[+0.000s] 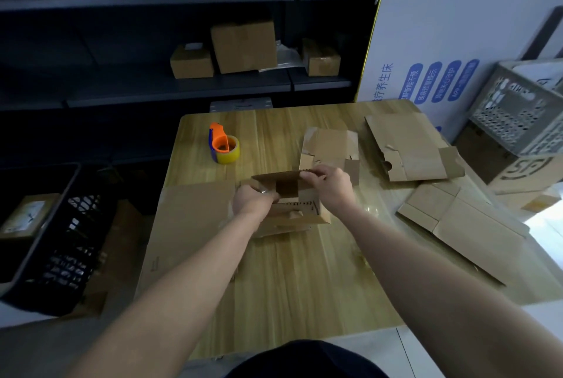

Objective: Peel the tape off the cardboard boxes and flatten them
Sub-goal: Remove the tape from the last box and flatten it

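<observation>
A small open cardboard box (300, 210) stands on the wooden table (304, 286) in front of me, its flaps spread. My left hand (251, 202) grips the box's left side, with something shiny, perhaps clear tape, at its fingertips. My right hand (330, 184) pinches the far top flap at its right end. Flattened boxes lie around: one just behind (330, 146), one at the back right (408, 146), one at the right edge (457, 225), and a large sheet (189, 225) to the left under my left arm.
A tape dispenser with an orange handle (224, 144) stands on the table's back left. Dark shelves with boxes (243, 45) rise behind. A black crate (58, 240) sits on the left, a grey crate (524, 109) and a white printed board (441, 42) on the right.
</observation>
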### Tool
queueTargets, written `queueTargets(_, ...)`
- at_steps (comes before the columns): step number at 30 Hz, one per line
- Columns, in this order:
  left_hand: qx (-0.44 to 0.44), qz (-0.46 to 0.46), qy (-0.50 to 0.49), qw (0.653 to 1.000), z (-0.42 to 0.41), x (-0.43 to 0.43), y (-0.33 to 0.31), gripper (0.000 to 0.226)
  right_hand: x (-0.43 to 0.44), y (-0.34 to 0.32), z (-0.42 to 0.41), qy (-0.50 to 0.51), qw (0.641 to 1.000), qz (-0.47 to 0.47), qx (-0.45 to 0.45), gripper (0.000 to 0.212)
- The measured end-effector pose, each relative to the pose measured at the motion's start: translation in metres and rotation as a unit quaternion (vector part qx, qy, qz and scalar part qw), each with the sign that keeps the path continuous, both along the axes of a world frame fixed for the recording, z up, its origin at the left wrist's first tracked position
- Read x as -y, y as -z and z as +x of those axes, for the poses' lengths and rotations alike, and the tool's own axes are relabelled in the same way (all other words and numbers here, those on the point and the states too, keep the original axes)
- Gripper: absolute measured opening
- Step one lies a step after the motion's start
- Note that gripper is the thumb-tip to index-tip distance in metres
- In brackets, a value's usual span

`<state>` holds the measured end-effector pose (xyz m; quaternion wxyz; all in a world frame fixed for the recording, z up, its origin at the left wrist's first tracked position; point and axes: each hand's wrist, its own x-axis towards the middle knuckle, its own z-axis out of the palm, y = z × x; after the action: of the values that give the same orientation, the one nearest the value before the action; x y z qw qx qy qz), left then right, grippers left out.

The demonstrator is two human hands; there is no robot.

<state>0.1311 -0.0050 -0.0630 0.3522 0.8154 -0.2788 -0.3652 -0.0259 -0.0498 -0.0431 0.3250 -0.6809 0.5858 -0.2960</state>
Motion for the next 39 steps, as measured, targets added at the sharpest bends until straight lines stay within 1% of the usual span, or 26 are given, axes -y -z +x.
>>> queueTargets(2,-0.017,-0.046,-0.007,0.999,-0.002,-0.005,0.002,0.029,0.001,0.002,0.001,0.003,1.0,0.017,-0.023,0.047)
queueTargets(4,-0.051,-0.096,-0.033,0.994,-0.004,-0.009,0.005,0.022,0.002,0.004,0.001,0.017,0.997,0.042,-0.068,0.071)
queueTargets(5,-0.063,-0.115,-0.048,0.99,-0.003,-0.011,0.006,0.016,0.001,0.005,0.0,0.027,0.995,0.055,-0.084,0.079)
queueTargets(6,-0.075,-0.132,-0.062,0.986,-0.003,-0.012,0.007,0.015,0.0,0.006,0.0,0.034,0.993,0.067,-0.091,0.082)
queueTargets(8,-0.086,-0.159,-0.086,0.98,-0.003,-0.014,0.011,0.032,-0.002,0.008,-0.001,0.047,0.991,0.089,-0.087,0.076)
queueTargets(9,-0.087,-0.17,-0.093,0.977,-0.003,-0.014,0.013,0.034,-0.004,0.009,0.0,0.057,0.99,0.097,-0.082,0.072)
queueTargets(12,-0.113,-0.192,-0.121,0.967,-0.005,-0.014,0.015,0.026,-0.008,0.009,0.003,0.069,0.989,0.128,-0.027,0.064)
queueTargets(14,-0.153,-0.176,-0.145,0.962,-0.003,-0.012,0.014,0.035,-0.011,0.006,0.005,0.043,0.988,0.151,0.01,0.053)
queueTargets(15,-0.174,-0.163,-0.155,0.959,-0.001,-0.011,0.014,0.038,-0.012,0.005,0.005,0.024,0.988,0.154,0.013,0.045)
queueTargets(17,-0.237,-0.156,-0.181,0.942,0.002,-0.009,0.012,0.041,-0.012,0.005,0.004,-0.018,0.989,0.148,-0.005,0.034)
queueTargets(19,-0.31,-0.172,-0.2,0.913,0.004,-0.009,0.01,0.043,-0.015,0.006,0.004,-0.07,0.988,0.134,-0.034,0.034)
queueTargets(21,-0.367,-0.193,-0.169,0.894,0.003,-0.01,0.009,0.05,-0.019,0.004,0.006,-0.098,0.987,0.121,-0.045,0.033)
queueTargets(23,-0.394,-0.192,-0.097,0.893,-0.001,-0.009,0.01,0.058,-0.023,-0.001,0.01,-0.128,0.982,0.126,-0.059,0.033)
queueTargets(24,-0.392,-0.181,-0.076,0.899,-0.003,-0.009,0.01,0.055,-0.024,-0.003,0.012,-0.158,0.976,0.134,-0.071,0.032)
queueTargets(25,-0.376,-0.165,-0.073,0.909,-0.004,-0.008,0.011,0.046,-0.025,-0.005,0.013,-0.187,0.967,0.154,-0.075,0.031)
queueTargets(26,-0.352,-0.149,-0.085,0.92,-0.004,-0.006,0.012,0.035,-0.025,-0.006,0.011,-0.209,0.956,0.201,-0.056,0.029)
queueTargets(28,-0.307,-0.13,-0.119,0.935,0.0,-0.002,0.017,0.022,-0.024,-0.008,0.006,-0.22,0.918,0.327,0.046,0.027)
queueTargets(29,-0.294,-0.123,-0.129,0.939,0.005,-0.002,0.019,0.021,-0.023,-0.007,0.003,-0.205,0.912,0.345,0.08,0.025)
queueTargets(30,-0.285,-0.113,-0.135,0.942,0.01,-0.001,0.021,0.023,-0.02,-0.006,0.0,-0.172,0.929,0.317,0.084,0.025)
queueTargets(31,-0.279,-0.101,-0.135,0.945,0.016,-0.001,0.023,0.024,-0.016,-0.005,-0.001,-0.126,0.954,0.265,0.064,0.027)
queueTargets(32,-0.269,-0.088,-0.131,0.95,0.022,-0.001,0.026,0.024,-0.012,-0.003,-0.003,-0.079,0.975,0.205,0.024,0.033)
queueTargets(33,-0.256,-0.076,-0.122,0.956,0.027,0.0,0.028,0.024,-0.009,0.0,-0.004,-0.048,0.985,0.167,-0.015,0.041)
queueTargets(34,-0.246,-0.068,-0.113,0.96,0.031,0.001,0.03,0.026,-0.005,0.004,-0.004,-0.034,0.986,0.162,-0.039,0.05)
queueTargets(36,-0.245,-0.062,-0.113,0.961,0.04,0.004,0.033,0.033,-0.001,0.013,-0.003,-0.031,0.975,0.219,-0.032,0.063)
queueTargets(37,-0.244,-0.057,-0.113,0.962,0.044,0.006,0.035,0.039,-0.001,0.017,-0.001,-0.027,0.965,0.26,-0.016,0.064)
queueTargets(39,-0.223,-0.029,-0.083,0.971,0.052,0.01,0.038,0.047,0.001,0.028,0.006,-0.016,0.945,0.327,0.008,0.058)
